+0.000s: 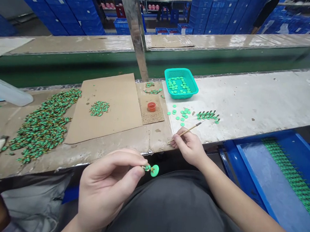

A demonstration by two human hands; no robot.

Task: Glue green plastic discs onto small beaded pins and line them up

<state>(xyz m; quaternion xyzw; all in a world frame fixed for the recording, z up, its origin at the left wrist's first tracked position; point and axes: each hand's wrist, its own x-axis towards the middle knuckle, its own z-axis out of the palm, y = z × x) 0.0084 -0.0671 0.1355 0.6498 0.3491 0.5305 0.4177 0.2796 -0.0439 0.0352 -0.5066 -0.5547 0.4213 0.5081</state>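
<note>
Two hands, each pinching something small.
Left hand pinches a green figure between thumb and forefinger, the piece jutting from the fingertips at 3 o'clock; right hand grips a brush, its tip pointing to 2 o'clock toward loose green discs.

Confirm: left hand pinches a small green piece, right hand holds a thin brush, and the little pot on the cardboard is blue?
One slip: the head view shows the little pot on the cardboard is red, not blue. The left hand does pinch a small green piece, and the right hand holds a thin brush.
</note>
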